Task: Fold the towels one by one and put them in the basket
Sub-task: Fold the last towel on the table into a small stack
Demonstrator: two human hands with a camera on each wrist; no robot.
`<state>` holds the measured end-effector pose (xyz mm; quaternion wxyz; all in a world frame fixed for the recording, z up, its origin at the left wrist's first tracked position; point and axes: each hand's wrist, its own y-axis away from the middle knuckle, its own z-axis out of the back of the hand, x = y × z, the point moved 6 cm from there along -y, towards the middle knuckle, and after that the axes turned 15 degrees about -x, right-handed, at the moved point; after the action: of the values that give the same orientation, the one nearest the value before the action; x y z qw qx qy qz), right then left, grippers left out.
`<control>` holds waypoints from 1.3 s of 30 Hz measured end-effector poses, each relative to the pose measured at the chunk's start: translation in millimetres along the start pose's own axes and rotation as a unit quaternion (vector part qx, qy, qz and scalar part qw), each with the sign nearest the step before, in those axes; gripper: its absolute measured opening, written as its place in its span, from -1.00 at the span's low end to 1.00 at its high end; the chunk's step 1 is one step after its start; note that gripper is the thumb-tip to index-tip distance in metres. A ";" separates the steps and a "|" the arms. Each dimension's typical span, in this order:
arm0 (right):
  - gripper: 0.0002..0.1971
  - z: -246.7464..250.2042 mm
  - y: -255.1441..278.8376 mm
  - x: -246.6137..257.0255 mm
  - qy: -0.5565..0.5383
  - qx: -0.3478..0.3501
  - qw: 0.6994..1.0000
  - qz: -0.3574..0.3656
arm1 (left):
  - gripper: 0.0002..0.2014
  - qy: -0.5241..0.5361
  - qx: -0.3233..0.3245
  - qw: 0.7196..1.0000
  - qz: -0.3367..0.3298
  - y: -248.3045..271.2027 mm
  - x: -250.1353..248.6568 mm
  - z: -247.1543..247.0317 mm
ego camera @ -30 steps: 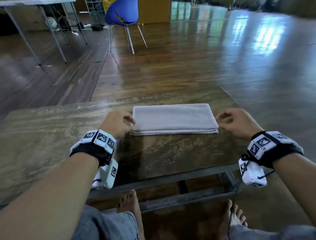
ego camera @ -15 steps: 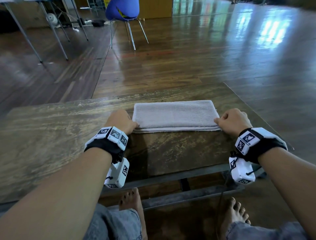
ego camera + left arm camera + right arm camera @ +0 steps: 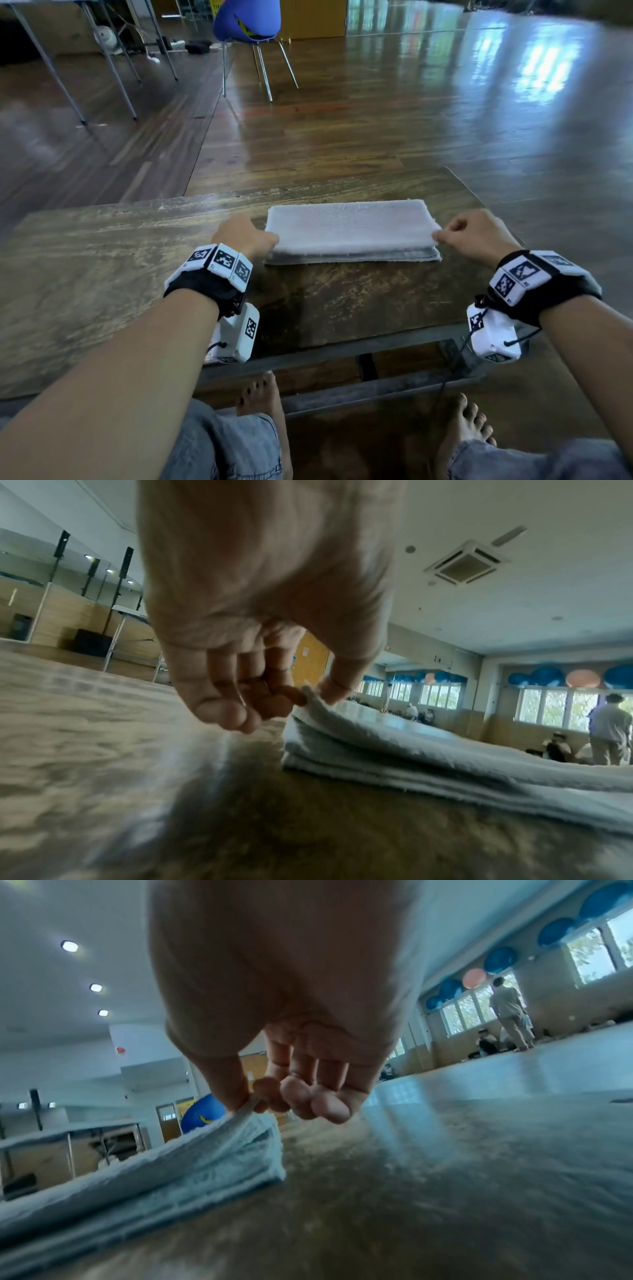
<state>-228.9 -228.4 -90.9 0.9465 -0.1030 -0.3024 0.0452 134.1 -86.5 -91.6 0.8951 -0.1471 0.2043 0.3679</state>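
Two hands, left hand (image 3: pixel 244 234) and right hand (image 3: pixel 474 234), pinch the folded towel's (image 3: pixel 351 228) top layer; fingertips hidden overhead.

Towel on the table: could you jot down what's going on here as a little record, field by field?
towel: pale, folded in layers, lying flat on the table
table: worn dark wood
left hand: pinches the top layer at the towel's left near corner
right hand: pinches the top layer at the right near corner
top layer: lifted slightly at both near corners
basket: not in view
background: blue chair on a wooden floor
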 end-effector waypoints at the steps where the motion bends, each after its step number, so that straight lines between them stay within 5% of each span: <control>1: -0.74 -5.2 3.5 -4.4 0.029 0.023 0.999 -0.002 | -0.73 -0.013 0.020 1.000 0.005 2.0 2.7 -5.1; 4: -0.79 -7.8 11.4 -3.4 0.129 0.008 0.991 0.026 | -0.74 -0.049 0.040 0.998 0.001 4.2 4.3 -10.6; 7: -0.82 -8.6 15.0 13.3 0.115 -0.034 0.983 0.140 | -0.83 -0.038 -0.014 0.994 -0.100 3.6 -10.4 -4.6; 9: -0.75 -21.4 21.9 20.7 0.081 0.038 0.976 0.199 | -0.93 0.011 -0.016 0.981 -0.192 10.0 -26.5 -6.5; 11: -0.73 -34.0 27.3 22.4 0.098 0.106 0.965 0.218 | -0.92 0.020 0.047 0.968 -0.247 20.0 -37.7 -17.4; 16: -0.60 -31.3 23.4 35.2 0.162 0.107 0.956 0.218 | -0.71 -0.072 0.136 0.958 -0.243 29.8 -44.8 -31.5; 20: -0.70 -32.4 35.7 61.9 0.154 0.053 0.945 0.284 | -0.74 -0.038 0.109 0.954 -0.278 43.0 -63.0 -34.5; 22: -0.76 -43.8 48.3 76.3 0.095 0.083 0.943 0.308 | -0.64 -0.054 0.104 0.944 -0.308 52.8 -69.5 -44.8; 25: -0.41 -76.2 66.5 85.1 0.075 0.211 0.921 0.319 | -0.27 -0.115 0.180 0.927 -0.307 63.6 -61.5 -69.1; 28: -0.26 -98.2 73.2 77.0 0.108 0.268 0.905 0.313 | -0.07 -0.142 0.228 0.918 -0.292 62.5 -44.3 -82.3; 39: 0.24 -97.5 48.2 28.7 0.160 0.252 0.924 0.238 | 0.17 -0.140 0.239 0.913 -0.299 52.3 -21.1 -80.1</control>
<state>-150.0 -193.6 -163.0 0.9383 0.0644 -0.0919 0.3272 62.2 -96.3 -157.5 0.9912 0.0703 0.1052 0.0398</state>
